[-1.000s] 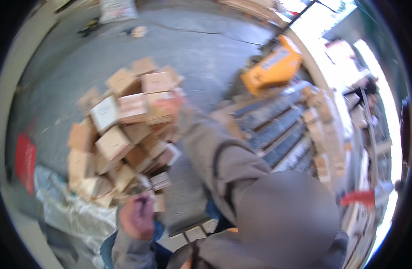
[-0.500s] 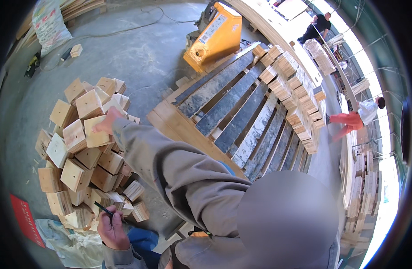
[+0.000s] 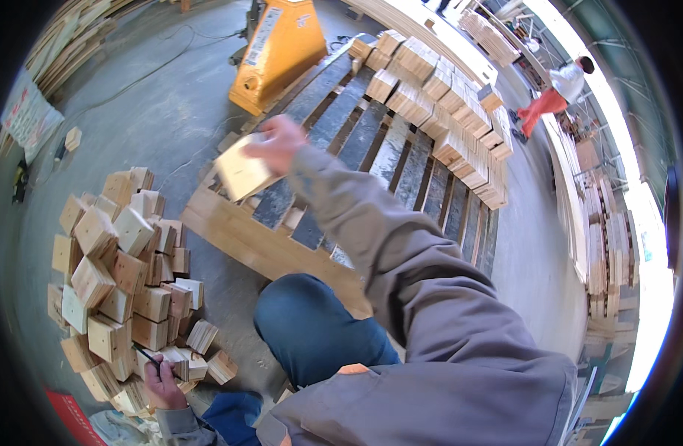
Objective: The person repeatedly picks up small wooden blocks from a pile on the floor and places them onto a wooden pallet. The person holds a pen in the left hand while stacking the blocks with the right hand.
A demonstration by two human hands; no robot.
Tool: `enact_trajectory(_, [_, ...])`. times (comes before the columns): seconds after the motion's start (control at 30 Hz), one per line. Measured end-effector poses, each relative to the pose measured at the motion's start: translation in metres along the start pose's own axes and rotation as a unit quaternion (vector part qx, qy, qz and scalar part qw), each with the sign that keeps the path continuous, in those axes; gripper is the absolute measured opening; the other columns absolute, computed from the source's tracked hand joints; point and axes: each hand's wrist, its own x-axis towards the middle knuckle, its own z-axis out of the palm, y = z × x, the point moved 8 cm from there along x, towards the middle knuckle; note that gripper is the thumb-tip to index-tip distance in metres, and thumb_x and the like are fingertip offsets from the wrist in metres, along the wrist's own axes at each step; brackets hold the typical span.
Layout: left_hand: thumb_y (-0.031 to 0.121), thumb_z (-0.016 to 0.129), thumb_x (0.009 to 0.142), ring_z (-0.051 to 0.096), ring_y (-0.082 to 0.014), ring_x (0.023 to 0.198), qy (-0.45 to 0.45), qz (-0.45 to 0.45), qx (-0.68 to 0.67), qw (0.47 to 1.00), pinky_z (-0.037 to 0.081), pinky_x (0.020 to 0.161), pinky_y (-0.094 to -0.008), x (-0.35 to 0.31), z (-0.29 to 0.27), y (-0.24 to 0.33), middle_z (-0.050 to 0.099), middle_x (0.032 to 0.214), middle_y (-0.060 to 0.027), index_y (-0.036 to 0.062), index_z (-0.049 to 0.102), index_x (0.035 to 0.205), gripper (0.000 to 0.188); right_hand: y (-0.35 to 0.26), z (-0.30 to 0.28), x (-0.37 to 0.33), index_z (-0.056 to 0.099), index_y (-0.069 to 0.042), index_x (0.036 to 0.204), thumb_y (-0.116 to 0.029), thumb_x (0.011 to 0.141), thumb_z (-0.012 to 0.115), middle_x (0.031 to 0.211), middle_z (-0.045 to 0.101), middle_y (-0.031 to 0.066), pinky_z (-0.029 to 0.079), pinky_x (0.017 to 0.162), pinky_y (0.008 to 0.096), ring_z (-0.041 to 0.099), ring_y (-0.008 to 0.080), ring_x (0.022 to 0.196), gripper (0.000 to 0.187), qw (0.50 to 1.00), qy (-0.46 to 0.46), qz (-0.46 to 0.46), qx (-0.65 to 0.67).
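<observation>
My right hand (image 3: 280, 145) grips a pale square wooden block (image 3: 239, 169), somewhat blurred, above the near left corner of a slatted wooden pallet (image 3: 245, 232). Down at the lower left, my left hand (image 3: 163, 386) is closed around a slim dark pen-like stick (image 3: 144, 352). It is beside a loose heap of wooden blocks (image 3: 111, 338) on the floor, many with a small dark dot on the face. Along the pallet's far right side stand rows of similar stacked blocks (image 3: 412, 100).
A yellow machine housing (image 3: 271, 63) stands at the pallet's far left. A person in red trousers (image 3: 543, 110) is beyond the pallet on the right, near stacked timber (image 3: 605, 245). A white sack (image 3: 29, 115) and cable are at far left. My bent knee (image 3: 311, 327) is by the pallet's near edge.
My right hand has moved from the heap rightward to over the pallet, carrying a block. My left hand keeps the pen-like stick near the heap. The view has shifted.
</observation>
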Motion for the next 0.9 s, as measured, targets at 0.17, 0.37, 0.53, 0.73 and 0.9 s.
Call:
enact_trajectory(0.17, [0.012, 0.051, 0.101, 0.055, -0.0097, 0.074, -0.03, 0.007, 0.052, 0.998, 0.045, 0.067, -0.0238, 0.009, 0.021, -0.038, 0.061, 0.082, -0.003, -0.0011, 0.061, 0.11, 0.018, 0.146, -0.238, 0.031, 0.062, 0.005, 0.118, -0.044, 0.068, 0.088, 0.112, 0.068, 0.0207, 0.054, 0.089, 0.038, 0.068, 0.029, 0.101, 0.075, 0.952, 0.227, 0.078, -0.191])
enact_trajectory(0.37, [0.01, 0.052, 0.097, 0.06, -0.0144, 0.068, -0.049, -0.013, 0.173, 0.984, 0.049, 0.062, -0.0285, 0.004, 0.026, -0.079, 0.063, 0.079, -0.007, -0.0015, 0.062, 0.107, 0.018, 0.217, -0.394, 0.024, 0.065, 0.003, 0.108, -0.048, 0.067, 0.086, 0.105, 0.071, 0.0184, 0.053, 0.087, 0.0362, 0.068, 0.0278, 0.096, 0.068, 0.879, 0.308, 0.215, -0.294])
enact_trajectory(0.53, [0.029, 0.064, 0.096, 0.064, -0.0347, 0.097, -0.105, 0.126, 0.397, 0.903, 0.049, 0.088, -0.0487, 0.014, 0.038, -0.089, 0.07, 0.1, -0.0213, 0.003, 0.073, 0.103, 0.028, 0.231, -0.442, 0.03, 0.057, 0.006, 0.131, -0.056, 0.074, 0.083, 0.129, 0.063, 0.0234, 0.051, 0.1, 0.0356, 0.064, 0.0324, 0.116, 0.088, 0.844, 0.312, 0.306, -0.31])
enact_trajectory(0.73, [0.021, 0.058, 0.098, 0.066, -0.0281, 0.082, -0.149, -0.042, 0.222, 0.963, 0.053, 0.074, -0.0398, 0.019, 0.067, -0.076, 0.07, 0.093, -0.0163, 0.0008, 0.071, 0.102, 0.025, 0.244, -0.416, 0.033, 0.028, -0.012, 0.157, -0.059, 0.085, 0.071, 0.164, 0.024, 0.014, 0.029, 0.121, 0.0497, 0.03, 0.0323, 0.149, 0.096, 0.779, 0.197, 0.283, -0.524])
enact_trajectory(0.9, [0.021, 0.058, 0.098, 0.063, -0.0292, 0.077, -0.121, 0.264, 0.375, 0.88, 0.052, 0.071, -0.0406, 0.006, -0.01, -0.156, 0.067, 0.096, -0.0178, 0.0007, 0.069, 0.105, 0.024, 0.268, -0.374, 0.038, 0.026, -0.02, 0.159, -0.054, 0.089, 0.068, 0.167, 0.021, 0.0085, 0.022, 0.123, 0.0509, 0.024, 0.0305, 0.152, 0.089, 0.791, 0.184, 0.239, -0.532])
